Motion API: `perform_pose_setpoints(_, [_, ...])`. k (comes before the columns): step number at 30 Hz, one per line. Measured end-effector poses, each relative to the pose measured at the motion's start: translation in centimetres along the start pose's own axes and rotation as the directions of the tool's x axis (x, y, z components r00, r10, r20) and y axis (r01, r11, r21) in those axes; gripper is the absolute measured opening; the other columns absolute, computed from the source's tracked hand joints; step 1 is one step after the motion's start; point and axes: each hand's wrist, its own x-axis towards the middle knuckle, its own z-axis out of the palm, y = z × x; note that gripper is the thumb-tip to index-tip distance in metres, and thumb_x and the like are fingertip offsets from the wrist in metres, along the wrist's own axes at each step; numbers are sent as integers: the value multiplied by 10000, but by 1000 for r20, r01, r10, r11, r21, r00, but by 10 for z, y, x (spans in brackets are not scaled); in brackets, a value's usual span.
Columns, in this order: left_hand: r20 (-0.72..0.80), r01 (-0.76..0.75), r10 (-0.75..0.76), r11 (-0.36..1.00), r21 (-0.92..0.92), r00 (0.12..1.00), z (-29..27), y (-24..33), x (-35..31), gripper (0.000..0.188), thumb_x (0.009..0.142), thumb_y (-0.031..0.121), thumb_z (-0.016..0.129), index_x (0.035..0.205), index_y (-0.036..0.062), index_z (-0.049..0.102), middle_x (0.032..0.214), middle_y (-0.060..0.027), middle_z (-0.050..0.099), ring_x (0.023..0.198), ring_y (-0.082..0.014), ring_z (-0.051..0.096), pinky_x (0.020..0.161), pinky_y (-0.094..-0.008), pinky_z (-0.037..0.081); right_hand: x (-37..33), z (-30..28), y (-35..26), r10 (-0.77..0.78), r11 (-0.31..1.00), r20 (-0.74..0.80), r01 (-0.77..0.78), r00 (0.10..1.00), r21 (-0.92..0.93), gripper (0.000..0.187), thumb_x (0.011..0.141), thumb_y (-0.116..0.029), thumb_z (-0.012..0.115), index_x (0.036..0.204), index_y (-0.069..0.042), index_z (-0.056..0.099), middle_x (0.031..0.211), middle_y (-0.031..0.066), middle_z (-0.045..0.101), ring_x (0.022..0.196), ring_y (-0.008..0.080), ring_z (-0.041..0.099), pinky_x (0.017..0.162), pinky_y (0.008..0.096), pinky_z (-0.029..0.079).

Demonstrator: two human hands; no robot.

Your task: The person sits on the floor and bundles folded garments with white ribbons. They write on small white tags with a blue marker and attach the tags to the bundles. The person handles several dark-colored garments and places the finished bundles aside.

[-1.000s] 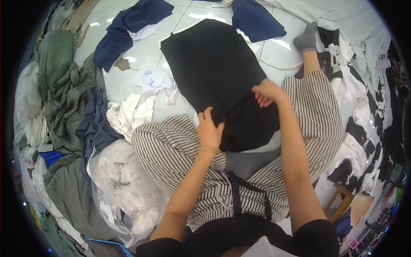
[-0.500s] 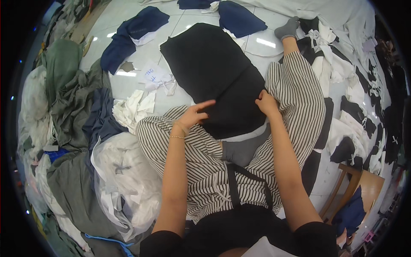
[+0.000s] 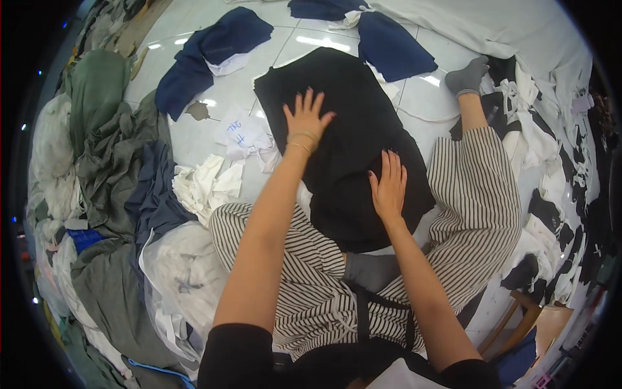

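A stack of black fabric panels (image 3: 350, 117) lies on the tiled floor between my legs, with a pale edge showing along its far left side. My left hand (image 3: 304, 122) rests on its upper left part, palm down and fingers spread. Lower on the right, my right hand (image 3: 390, 188) lies flat on the same black cloth, fingers stretched forward. Neither hand grips anything. Just left of the stack is a white cloth bundle with blue handwriting (image 3: 238, 137).
Navy fabric pieces (image 3: 217, 48) and another navy piece (image 3: 392, 48) lie beyond the stack. Crumpled white cloth (image 3: 207, 183), green-grey fabric (image 3: 107, 162) and a clear plastic bag (image 3: 184, 272) pile up at left. Black and white scraps (image 3: 541, 214) and a wooden stool (image 3: 528, 324) are at right.
Both hands have moved; the left reached forward onto the far part of the cloth and spread, the right left the cloth's right edge and flattened on top. My right leg shifted outward.
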Motion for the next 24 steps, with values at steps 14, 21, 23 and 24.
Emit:
perform_pose_setpoints(14, [63,203,-200,978,-48,978,-29,-41,105,331,918,344,646,1201,176,610,1121,-37,669,1109,-251,572,954,-521,323,32,-16,-11,49,994,10,-50,999,94,503,876,-161,630,1351,-64,494,1467,160,407,1406,334,326,1122,570,238])
perform_pose_setpoints(21, [-33,343,-343,939,3,939,-25,-70,124,224,918,301,638,1084,156,679,1002,-50,701,1070,-263,609,969,-544,320,28,-9,-20,-42,999,183,38,982,21,548,901,-233,630,1414,-126,469,1534,139,342,1461,335,239,1139,615,183])
perform_pose_setpoints(23, [-68,362,-361,932,6,930,-29,-69,122,292,894,295,665,1147,153,639,1166,-74,620,1160,-286,524,980,-551,321,25,-6,-19,-47,999,186,48,981,0,565,908,-252,627,1433,-137,454,1541,134,332,1466,338,225,1139,621,169])
perform_pose_setpoints(24, [-197,356,-345,934,25,918,-28,-66,115,310,887,292,673,1160,153,625,1211,-81,587,1185,-292,493,984,-551,320,25,-6,-21,-57,998,172,58,983,-5,557,903,-242,630,1423,-133,462,1528,134,350,1457,342,244,1134,613,186])
